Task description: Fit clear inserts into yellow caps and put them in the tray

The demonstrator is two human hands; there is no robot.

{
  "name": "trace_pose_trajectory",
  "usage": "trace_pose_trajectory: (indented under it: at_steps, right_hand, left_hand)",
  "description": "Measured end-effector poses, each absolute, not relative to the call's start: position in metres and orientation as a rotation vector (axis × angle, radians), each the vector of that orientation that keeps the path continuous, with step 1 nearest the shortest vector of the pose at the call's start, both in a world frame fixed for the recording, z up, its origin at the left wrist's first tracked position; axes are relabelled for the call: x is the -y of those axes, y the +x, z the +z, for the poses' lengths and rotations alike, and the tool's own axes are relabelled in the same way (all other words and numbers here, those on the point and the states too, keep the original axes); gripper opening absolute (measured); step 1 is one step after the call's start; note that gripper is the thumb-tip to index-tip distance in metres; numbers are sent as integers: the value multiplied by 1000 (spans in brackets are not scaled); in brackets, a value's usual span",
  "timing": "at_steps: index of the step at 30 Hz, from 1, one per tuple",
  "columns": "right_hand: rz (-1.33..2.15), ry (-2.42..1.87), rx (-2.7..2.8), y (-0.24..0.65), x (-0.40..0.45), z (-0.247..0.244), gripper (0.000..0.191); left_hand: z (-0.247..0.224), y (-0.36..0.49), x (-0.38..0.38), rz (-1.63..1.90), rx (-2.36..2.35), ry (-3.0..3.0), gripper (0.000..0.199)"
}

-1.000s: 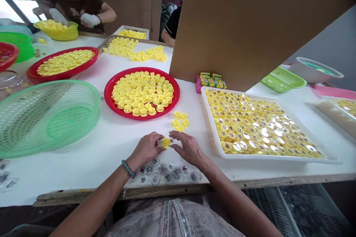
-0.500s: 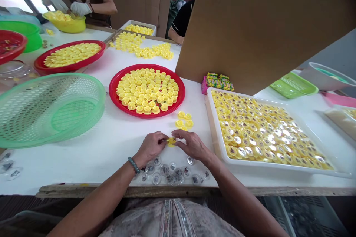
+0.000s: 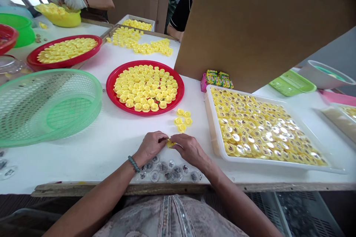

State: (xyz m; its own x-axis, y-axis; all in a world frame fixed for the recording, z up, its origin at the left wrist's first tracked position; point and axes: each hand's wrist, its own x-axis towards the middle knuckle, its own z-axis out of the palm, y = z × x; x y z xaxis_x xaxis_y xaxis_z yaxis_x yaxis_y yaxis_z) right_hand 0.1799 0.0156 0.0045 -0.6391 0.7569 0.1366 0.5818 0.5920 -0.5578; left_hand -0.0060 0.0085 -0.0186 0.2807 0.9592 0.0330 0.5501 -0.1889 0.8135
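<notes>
Both hands, left hand (image 3: pixel 151 145) and right hand (image 3: pixel 190 149), pinch one yellow cap (image 3: pixel 170 143) in a closed grip.

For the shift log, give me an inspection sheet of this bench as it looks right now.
Surface: white table, wooden front edge.
Job's things: small yellow piece pinched between both hands; clear discs below them; loose yellow pieces just beyond.
Clutter: red tray of yellow pieces, white tray of capped ones, green basket.
Grippers: left hand and right hand closed on the piece.
Cables: nothing seen.
Surroundings: cardboard panel; a gloved co-worker at a yellow bowl.
</notes>
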Motion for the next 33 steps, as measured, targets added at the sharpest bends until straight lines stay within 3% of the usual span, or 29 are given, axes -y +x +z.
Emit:
trace_pose_trajectory:
  at_steps: [15,26,33]
  right_hand:
    - [649,-1358,2544,164,-23,8,7]
    - [547,-1427,2705,161,-26,16,20]
    - [520,-1461,2502,169,-12,-5,7]
  left_hand:
    - [-15,-4,-12,693,-1293,1297,24]
    - [-19,6,-23,611,-1371,1085,40]
    - [-19,8,-19,607,-1313,1058,39]
